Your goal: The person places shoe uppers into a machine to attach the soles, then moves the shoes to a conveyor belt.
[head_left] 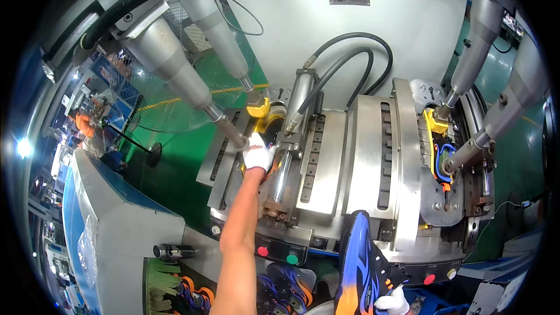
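My left hand (258,154), in a white glove, reaches into the left station of a metal pressing machine (326,157). Its fingers are curled against a dark shoe with orange and yellow parts (270,128), largely hidden by the hand and a press rod. Low in the view, my right hand (393,302), also gloved, closes on the edge of a blue, orange and black shoe (359,262) that stands toe up before the machine. At the right station another shoe with blue and orange trim (445,154) sits in a yellow clamp under the press rods.
Slanted press cylinders (175,64) flank the left station, with more cylinders (475,52) at the right. Black hoses (382,52) arch over the middle. Red and green buttons (291,259) line the front panel. Several shoes (286,291) lie below, beside a dark bottle (173,251).
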Demonstrator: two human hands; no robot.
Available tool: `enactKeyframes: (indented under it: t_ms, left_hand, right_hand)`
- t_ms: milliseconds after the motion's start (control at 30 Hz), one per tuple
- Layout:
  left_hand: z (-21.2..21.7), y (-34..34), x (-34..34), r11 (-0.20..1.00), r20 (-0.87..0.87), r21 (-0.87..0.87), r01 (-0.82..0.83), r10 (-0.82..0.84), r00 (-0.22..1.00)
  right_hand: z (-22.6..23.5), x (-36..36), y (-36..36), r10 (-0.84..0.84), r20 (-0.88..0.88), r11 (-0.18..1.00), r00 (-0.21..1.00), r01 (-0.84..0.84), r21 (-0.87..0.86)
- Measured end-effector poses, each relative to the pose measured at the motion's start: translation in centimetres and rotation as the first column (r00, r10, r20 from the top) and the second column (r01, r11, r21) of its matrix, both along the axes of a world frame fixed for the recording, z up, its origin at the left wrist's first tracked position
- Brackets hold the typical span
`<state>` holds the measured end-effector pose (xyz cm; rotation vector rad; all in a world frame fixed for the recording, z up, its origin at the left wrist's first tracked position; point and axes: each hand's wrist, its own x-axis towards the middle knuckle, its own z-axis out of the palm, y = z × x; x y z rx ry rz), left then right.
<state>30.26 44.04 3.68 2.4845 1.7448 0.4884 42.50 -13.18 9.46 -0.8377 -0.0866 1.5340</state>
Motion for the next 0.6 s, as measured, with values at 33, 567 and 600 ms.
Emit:
enactKeyframes:
  t_ms: [33,567,600]
  left_hand:
    - [1.2,0.4,0.4,0.999,0.044,-0.015,0.030,-0.029,0.999]
    - [12.6,-25.5,-26.9,0.980,0.696,-0.170,-0.108,0.197,0.691]
    - [10.9,-28.5,-30.0,0.967,0.655,-0.183,-0.180,0.256,0.711]
  right_hand:
    - [-0.5,-0.5,-0.2,-0.075,-0.042,0.990,0.996,0.069,-0.122]
    - [6.2,-8.1,37.6,-0.058,0.192,0.979,0.980,0.018,0.203]
    - [4.7,-8.5,41.9,-0.007,0.194,0.982,0.981,-0.030,0.184]
